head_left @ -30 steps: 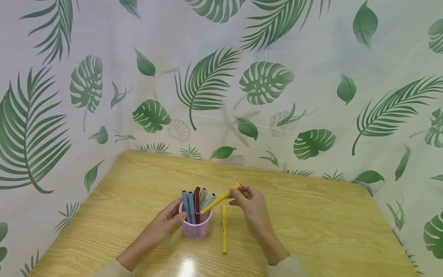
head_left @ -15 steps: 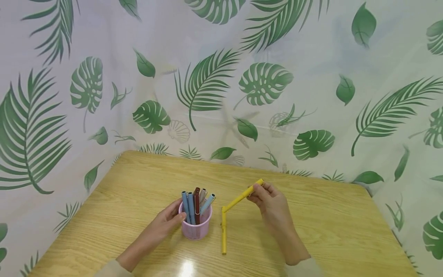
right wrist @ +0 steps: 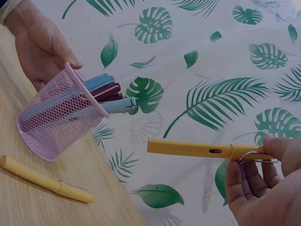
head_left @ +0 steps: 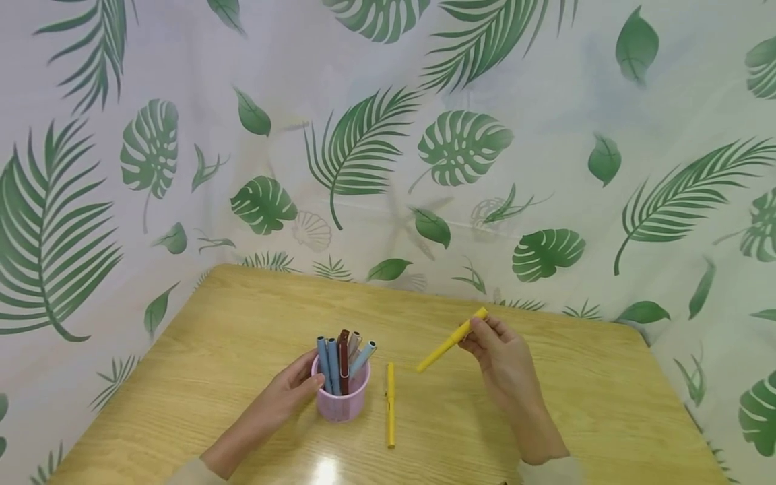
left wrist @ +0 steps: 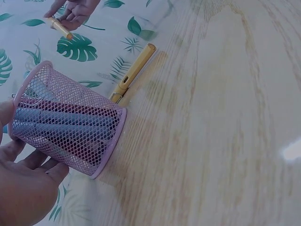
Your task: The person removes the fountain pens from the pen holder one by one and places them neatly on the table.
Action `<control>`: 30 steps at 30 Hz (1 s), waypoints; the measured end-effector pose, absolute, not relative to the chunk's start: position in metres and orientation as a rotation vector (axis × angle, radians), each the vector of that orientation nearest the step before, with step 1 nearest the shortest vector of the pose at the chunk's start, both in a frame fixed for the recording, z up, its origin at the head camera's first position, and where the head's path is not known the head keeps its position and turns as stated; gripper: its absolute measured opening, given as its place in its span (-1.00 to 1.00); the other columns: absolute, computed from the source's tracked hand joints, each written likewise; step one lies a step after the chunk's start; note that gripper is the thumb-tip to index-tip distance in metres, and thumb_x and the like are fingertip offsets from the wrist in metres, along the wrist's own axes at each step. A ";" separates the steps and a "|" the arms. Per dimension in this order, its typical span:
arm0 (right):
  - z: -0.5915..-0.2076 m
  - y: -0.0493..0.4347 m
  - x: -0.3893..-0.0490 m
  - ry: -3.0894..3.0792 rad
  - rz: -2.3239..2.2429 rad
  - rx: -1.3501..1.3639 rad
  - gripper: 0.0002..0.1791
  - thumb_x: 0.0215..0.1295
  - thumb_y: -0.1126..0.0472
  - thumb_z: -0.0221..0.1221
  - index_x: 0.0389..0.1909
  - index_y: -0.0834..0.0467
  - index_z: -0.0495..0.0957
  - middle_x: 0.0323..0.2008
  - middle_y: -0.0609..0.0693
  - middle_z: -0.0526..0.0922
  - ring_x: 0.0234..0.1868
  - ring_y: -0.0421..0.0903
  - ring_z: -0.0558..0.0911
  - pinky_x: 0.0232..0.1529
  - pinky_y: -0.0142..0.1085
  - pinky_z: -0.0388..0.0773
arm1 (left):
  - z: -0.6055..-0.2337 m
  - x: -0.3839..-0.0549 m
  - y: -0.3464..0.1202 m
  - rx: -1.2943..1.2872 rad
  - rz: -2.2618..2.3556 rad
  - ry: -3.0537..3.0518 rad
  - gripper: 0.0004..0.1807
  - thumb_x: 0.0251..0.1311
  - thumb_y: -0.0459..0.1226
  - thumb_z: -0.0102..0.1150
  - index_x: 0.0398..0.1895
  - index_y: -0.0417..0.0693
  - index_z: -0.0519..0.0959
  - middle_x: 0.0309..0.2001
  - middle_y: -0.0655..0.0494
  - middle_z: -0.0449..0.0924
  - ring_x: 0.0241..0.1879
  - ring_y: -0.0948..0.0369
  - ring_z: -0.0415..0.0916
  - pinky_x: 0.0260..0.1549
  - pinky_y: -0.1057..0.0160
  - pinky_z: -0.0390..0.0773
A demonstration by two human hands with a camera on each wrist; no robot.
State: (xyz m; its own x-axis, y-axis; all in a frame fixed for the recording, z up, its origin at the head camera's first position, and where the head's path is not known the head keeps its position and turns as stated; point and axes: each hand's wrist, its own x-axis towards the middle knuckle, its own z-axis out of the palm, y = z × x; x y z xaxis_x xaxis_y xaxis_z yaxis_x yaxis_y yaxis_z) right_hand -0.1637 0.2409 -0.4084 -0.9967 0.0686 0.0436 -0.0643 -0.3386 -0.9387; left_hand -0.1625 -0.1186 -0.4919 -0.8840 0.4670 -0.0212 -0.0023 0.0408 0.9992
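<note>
My left hand (head_left: 287,393) grips the rim and side of a pink mesh pen cup (head_left: 341,407), which stands upright on the table. Inside it are several pens: blue ones (head_left: 328,367), a dark red pen (head_left: 343,360), a greyish one (head_left: 354,342) and a light blue pen (head_left: 364,357) leaning right. To the right, my right hand (head_left: 506,364) pinches a yellow pen (right wrist: 188,148) by its clip end, tilted and raised over the table. A second yellow pen (head_left: 391,404) lies on the wood just right of the cup.
The wooden table (head_left: 254,303) reaches back to a white cloth backdrop (head_left: 364,236) printed with green leaves. A bright light reflection lies on the wood near the front.
The right hand has drawn the yellow pen out of the cup and carried it to the right, past the one lying on the table. The left hand stays at the cup.
</note>
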 end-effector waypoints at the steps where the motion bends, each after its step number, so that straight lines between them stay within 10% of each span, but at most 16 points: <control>1: -0.407 0.243 -0.164 -1.756 2.502 -0.009 -0.85 0.55 0.20 0.18 -0.10 0.24 0.54 -0.21 -0.04 0.66 -0.17 -0.14 0.66 0.05 -0.31 0.68 | -0.492 -0.163 -0.119 0.477 1.905 1.985 -0.26 0.62 -0.15 -0.03 0.66 -0.23 -0.06 0.63 -0.26 -0.15 0.59 -0.14 -0.15 0.50 -0.07 0.04; 30: -0.416 0.271 -0.160 -1.893 2.398 -0.021 -0.88 0.53 0.21 0.20 -0.15 0.21 0.56 -0.22 -0.04 0.68 -0.21 -0.17 0.66 -0.02 -0.33 0.71 | -0.491 -0.164 -0.118 0.495 1.912 1.953 -0.27 0.63 -0.17 -0.06 0.66 -0.25 -0.09 0.64 -0.25 -0.19 0.60 -0.14 -0.20 0.51 -0.08 0.00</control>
